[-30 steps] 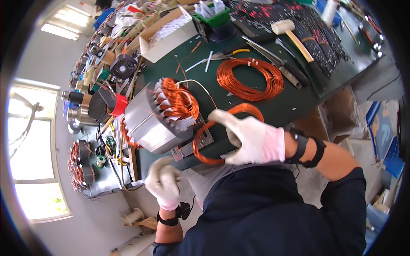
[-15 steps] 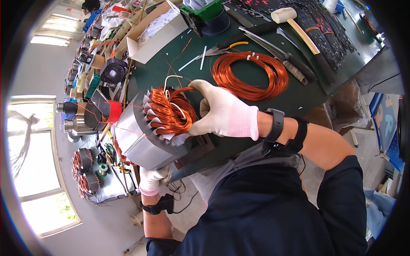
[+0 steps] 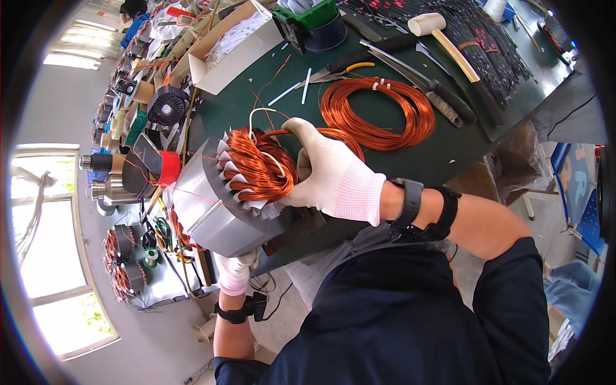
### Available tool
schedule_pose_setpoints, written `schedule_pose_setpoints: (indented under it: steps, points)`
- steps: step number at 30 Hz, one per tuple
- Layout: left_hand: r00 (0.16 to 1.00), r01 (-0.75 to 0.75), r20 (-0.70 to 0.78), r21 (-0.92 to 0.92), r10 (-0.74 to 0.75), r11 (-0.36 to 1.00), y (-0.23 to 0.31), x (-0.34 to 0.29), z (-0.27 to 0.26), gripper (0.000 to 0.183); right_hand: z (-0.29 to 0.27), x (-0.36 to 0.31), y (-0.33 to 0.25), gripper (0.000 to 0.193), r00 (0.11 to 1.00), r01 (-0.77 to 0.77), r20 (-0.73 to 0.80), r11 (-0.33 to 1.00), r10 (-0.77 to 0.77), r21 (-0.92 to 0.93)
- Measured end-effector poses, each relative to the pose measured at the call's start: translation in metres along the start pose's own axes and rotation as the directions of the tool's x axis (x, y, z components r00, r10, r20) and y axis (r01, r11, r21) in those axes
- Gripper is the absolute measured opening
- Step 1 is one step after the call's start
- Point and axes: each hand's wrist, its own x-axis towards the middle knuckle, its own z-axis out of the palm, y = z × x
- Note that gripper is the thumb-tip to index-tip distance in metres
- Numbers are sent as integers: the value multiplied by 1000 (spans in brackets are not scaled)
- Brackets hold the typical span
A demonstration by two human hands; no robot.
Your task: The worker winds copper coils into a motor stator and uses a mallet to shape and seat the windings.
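A grey, ribbed motor stator [image 3: 215, 215] lies on its side on the bench. Bunched copper windings [image 3: 266, 170] and grey-white insulation tabs stick out of its right end. My gloved right hand [image 3: 327, 170] is closed at that end, with a copper wire coil [image 3: 346, 138] pinched at its fingers and showing again behind the hand; the thumb presses near the lower windings. A white sleeve [image 3: 263, 112] curves over the windings. Low on the housing's near side, my gloved left hand [image 3: 235, 269] is curled against it, its fingertips partly hidden.
Behind my right hand lies a large loop of copper wire [image 3: 410, 131]. Scissors [image 3: 343, 69], a mallet [image 3: 443, 38] and bundled black rods [image 3: 491, 54] lie farther back. An open carton [image 3: 224, 74] stands far left, near a small black fan [image 3: 168, 106] and steel flasks [image 3: 115, 189].
My right hand has shifted slightly, its wrist lower and its fingers more closed. A copper loop now shows behind it. The stator has turned or slid slightly, and my left hand moved with it.
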Motion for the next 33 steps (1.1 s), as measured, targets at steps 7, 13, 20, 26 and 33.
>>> schedule_pose_setpoints:
  steps: [7,13,20,26,33]
  points:
    - [906,-284,-141,497,399,820,-6,-6,-3,75,-12,-3,-21,87,981,-147,130,989,143,27]
    - [947,-296,-73,168,312,940,4,5,4,74,-13,7,-13,75,971,-22,239,1000,23,-6]
    - [978,-137,189,239,93,961,19,22,-26,88,-11,36,-16,58,832,19,543,986,-108,167]
    - [906,-350,423,767,-13,538,65,28,-22,94,-25,30,-55,52,764,-235,566,950,311,-204]
    - [852,-446,312,853,420,271,34,17,-14,86,-30,0,-28,74,905,401,241,892,-350,-209]
